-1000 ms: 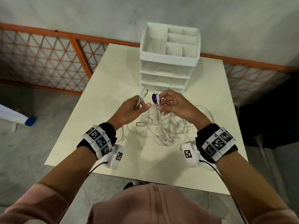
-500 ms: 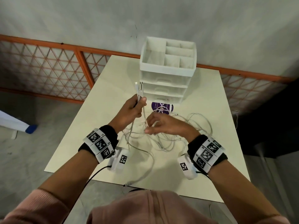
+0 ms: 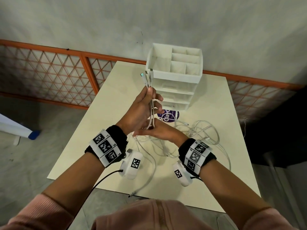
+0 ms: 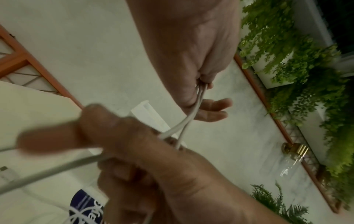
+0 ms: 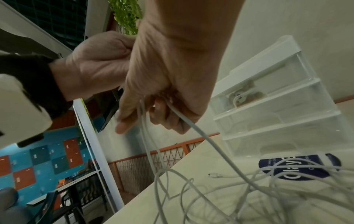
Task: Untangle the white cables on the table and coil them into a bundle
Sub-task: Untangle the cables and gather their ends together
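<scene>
My left hand is raised over the table and pinches three white cables just below their plug ends, which point up in front of the organiser. The strands run down from it into my right hand, which grips them just beneath the left palm; its fingers are curled round the strands. Below that, the white cables lie in a loose tangle on the cream table. One cable end hangs over the near edge.
A white drawer organiser with open top compartments stands at the back of the table. A purple round sticker lies in front of it. An orange lattice fence runs behind the table, and the floor drops away on the left.
My left hand has risen with the plug ends. My right hand left the plugs, slid down the strands and now grips them under the left palm.
</scene>
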`<state>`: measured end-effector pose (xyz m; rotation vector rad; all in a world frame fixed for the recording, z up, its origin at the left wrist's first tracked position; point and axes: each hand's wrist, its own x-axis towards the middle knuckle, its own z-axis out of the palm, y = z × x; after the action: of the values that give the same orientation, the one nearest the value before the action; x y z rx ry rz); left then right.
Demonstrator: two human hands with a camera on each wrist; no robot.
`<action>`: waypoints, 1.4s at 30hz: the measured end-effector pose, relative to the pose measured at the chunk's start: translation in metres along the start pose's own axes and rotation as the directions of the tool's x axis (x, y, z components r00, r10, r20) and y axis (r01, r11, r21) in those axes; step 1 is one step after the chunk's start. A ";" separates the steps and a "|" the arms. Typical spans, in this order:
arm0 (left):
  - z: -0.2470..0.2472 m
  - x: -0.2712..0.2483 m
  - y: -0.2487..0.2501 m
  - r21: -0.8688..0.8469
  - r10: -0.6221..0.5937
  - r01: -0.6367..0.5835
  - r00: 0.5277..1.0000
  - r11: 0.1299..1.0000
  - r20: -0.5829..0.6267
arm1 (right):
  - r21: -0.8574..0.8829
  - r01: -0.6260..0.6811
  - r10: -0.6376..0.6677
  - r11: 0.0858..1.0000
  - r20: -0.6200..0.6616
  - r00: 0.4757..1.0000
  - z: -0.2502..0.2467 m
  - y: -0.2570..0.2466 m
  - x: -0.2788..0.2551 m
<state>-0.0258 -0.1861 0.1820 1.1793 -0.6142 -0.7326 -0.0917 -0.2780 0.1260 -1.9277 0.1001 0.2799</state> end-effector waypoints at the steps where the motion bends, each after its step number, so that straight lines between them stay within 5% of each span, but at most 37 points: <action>1: -0.001 0.000 0.004 -0.004 0.023 -0.023 1.000 1.000 0.007 | -0.032 -0.003 0.003 0.999 0.002 1.000 0.000 0.001 0.002; 8: -0.029 0.003 0.032 0.021 0.147 -0.145 0.982 0.989 -0.119 | -0.291 -0.155 0.087 0.944 -0.234 0.968 -0.035 0.044 -0.001; 11: -0.038 0.000 0.032 0.174 0.173 -0.143 0.970 0.974 -0.173 | -0.402 -0.209 0.078 0.892 -0.319 0.945 -0.057 0.046 -0.010; 14: -0.045 -0.002 0.016 0.525 0.189 -0.118 0.978 0.843 -0.083 | -0.447 -0.170 -0.030 0.878 -0.406 0.913 -0.074 0.034 -0.016; 16: -0.044 -0.001 0.001 0.695 0.067 -0.039 0.998 0.718 -0.012 | -0.444 -0.095 -0.117 0.891 -0.426 0.897 -0.079 0.021 -0.017; 20: -0.033 0.006 -0.015 0.794 -0.033 0.000 0.999 0.607 0.025 | -0.458 -0.017 -0.194 0.889 -0.410 0.891 -0.082 -0.002 -0.018; 26: -0.023 0.016 0.004 0.769 0.125 -0.168 0.985 0.617 0.115 | -0.223 -0.058 -0.046 0.973 -0.435 0.899 -0.091 0.017 -0.020; 32: -0.022 0.026 0.016 0.673 0.269 -0.177 0.963 0.718 -0.034 | -0.274 -0.224 0.130 0.935 -0.323 0.937 -0.089 0.048 -0.028; 38: -0.030 0.028 0.010 0.641 0.304 -0.120 0.935 0.758 -0.184 | -0.427 -0.220 0.049 0.877 -0.375 0.926 -0.110 0.045 -0.030; 42: -0.056 0.032 -0.002 0.674 0.257 0.017 0.917 0.738 -0.305 | -0.356 -0.124 -0.032 0.926 -0.401 0.915 -0.123 0.021 -0.040</action>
<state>0.0361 -0.1783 0.1662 1.8755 -0.6334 -0.1257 -0.1164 -0.4024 0.1588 -2.3476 0.3906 -0.0808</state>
